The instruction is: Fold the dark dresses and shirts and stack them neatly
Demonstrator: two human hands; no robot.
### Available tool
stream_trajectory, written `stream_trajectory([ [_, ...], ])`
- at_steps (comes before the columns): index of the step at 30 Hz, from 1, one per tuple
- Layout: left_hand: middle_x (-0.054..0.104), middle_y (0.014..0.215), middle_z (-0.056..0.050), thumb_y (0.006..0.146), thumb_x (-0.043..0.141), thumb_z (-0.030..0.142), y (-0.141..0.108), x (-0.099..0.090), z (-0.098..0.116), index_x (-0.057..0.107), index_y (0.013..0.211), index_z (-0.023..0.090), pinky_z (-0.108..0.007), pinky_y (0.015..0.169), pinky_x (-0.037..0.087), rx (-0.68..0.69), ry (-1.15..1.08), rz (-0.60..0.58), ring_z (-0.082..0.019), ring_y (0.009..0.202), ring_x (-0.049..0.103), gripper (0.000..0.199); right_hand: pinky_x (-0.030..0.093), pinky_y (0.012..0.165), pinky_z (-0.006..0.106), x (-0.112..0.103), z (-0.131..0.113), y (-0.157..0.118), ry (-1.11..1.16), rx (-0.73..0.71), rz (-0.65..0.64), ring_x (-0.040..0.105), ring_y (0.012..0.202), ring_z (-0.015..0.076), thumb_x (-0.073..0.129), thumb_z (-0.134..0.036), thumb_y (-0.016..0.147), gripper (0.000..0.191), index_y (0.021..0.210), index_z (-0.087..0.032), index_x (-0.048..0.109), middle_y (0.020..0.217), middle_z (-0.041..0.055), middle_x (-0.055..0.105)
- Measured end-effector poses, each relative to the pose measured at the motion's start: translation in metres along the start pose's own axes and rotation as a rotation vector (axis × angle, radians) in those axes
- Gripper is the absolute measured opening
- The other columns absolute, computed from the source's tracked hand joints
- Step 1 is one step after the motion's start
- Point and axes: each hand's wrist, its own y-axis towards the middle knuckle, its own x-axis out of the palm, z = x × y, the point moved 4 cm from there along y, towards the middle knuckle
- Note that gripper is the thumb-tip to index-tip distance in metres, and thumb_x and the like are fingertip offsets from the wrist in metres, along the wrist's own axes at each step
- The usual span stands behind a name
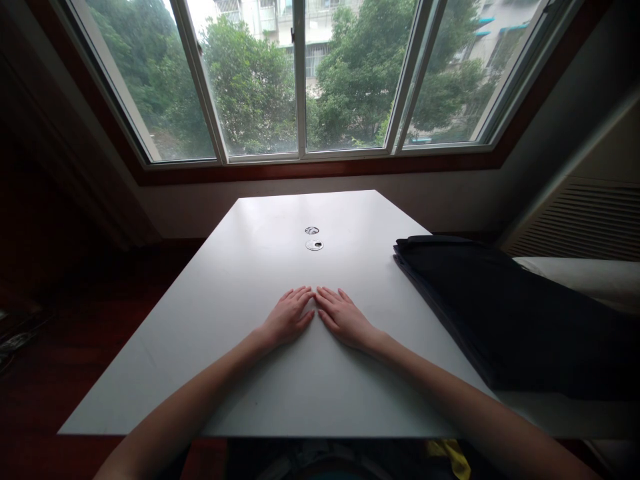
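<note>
Both my hands rest palm down on the white table (210, 300), around its middle. My left hand (289, 313) lies flat with its fingers stretched forward and inward. Mirroring it, my right hand (344, 316) is also flat, and the fingertips of the two hands meet or nearly meet. Neither hand holds anything. To the right of my right hand lies a stack of folded dark cloth (500, 313), possibly trousers, spread over the table's right side. Beyond my fingers, a round cable-hole cover (314, 245) is set in the tabletop.
A second round opening (312, 231) sits just behind the cover. Past the table's far edge is a wide window (300, 157) with trees outside. A slatted panel (580, 213) stands at the right. Dark red wooden floor (60, 373) shows at the left. Something yellow (450, 457) hangs below the near edge.
</note>
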Motion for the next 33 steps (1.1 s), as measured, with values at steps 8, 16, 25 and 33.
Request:
stream_trajectory([
  [8, 0.047, 0.146, -0.011, 0.096, 0.042, 0.032, 0.0000, 0.0016, -0.0008, 0.043, 0.136, 0.016, -0.043, 0.118, 0.028, 0.012, 0.022, 0.008, -0.022, 0.139, 0.038, 0.043, 0.015, 0.119, 0.048, -0.0019, -0.0018, 0.0002, 0.008, 0.010, -0.013, 0.027, 0.144, 0.0201, 0.031, -0.035, 0.099, 0.053, 0.149, -0.018, 0.036, 0.154, 0.0091, 0.034],
  [16, 0.046, 0.147, -0.013, 0.097, 0.040, 0.033, -0.0007, 0.0028, -0.0019, 0.044, 0.134, 0.016, -0.043, 0.118, 0.027, 0.004, 0.037, 0.001, -0.022, 0.139, 0.038, 0.041, 0.015, 0.119, 0.048, -0.0020, -0.0017, -0.0003, 0.006, 0.007, -0.012, 0.027, 0.144, 0.0197, 0.031, -0.035, 0.099, 0.053, 0.149, -0.020, 0.035, 0.154, 0.0086, 0.034],
  [25, 0.045, 0.147, -0.014, 0.097, 0.040, 0.034, -0.0003, 0.0027, -0.0018, 0.045, 0.134, 0.014, -0.044, 0.118, 0.027, 0.010, 0.039, 0.001, -0.022, 0.139, 0.038, 0.042, 0.015, 0.119, 0.048, -0.0019, -0.0018, 0.0001, 0.006, 0.008, -0.017, 0.027, 0.144, 0.0202, 0.031, -0.035, 0.099, 0.053, 0.149, -0.019, 0.036, 0.154, 0.0086, 0.033],
  [33, 0.043, 0.149, -0.013, 0.097, 0.041, 0.033, 0.0001, 0.0019, -0.0013, 0.045, 0.136, 0.014, -0.043, 0.118, 0.026, 0.001, 0.043, -0.017, -0.023, 0.140, 0.037, 0.044, 0.015, 0.119, 0.048, 0.0000, -0.0001, 0.0001, 0.005, 0.014, -0.015, 0.026, 0.144, 0.0200, 0.030, -0.035, 0.099, 0.054, 0.149, -0.018, 0.035, 0.155, 0.0080, 0.033],
])
